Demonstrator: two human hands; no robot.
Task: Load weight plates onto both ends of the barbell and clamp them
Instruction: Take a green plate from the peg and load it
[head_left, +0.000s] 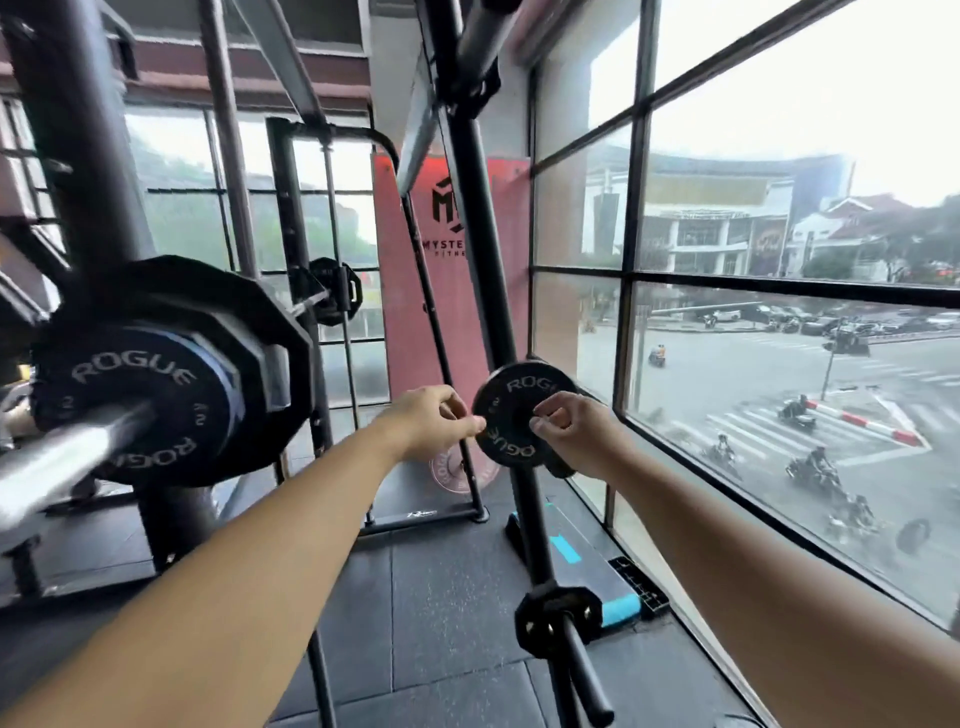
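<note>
Gripping small plate — left hand | right hand — apparently both edges

**Obs.: person's arms and hands, head view**

Two forearms in frame, both bare from the lower edge of the picture to the wrist; no sleeve edge visible. Left hand: bare, ungloved, wrist plain. Right hand: bare, ungloved, wrist plain. Fingernails on the right hand look short and unpainted; those of the left hand too blurred to tell. Rest of the body out of frame.
</note>
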